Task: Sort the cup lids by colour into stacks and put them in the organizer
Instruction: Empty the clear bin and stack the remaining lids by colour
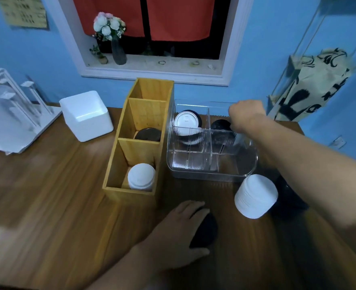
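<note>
Your left hand (180,226) grips the black lid stack (207,232); your right hand (246,116) is above the clear organizer (231,167), fingers hidden.

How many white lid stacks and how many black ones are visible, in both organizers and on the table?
White stacks: 3 (wooden organizer, clear organizer, table)
Black stacks: 3 (wooden organizer, clear organizer, in left hand)
Total: 6; dark shape behind right arm unclear.
</note>
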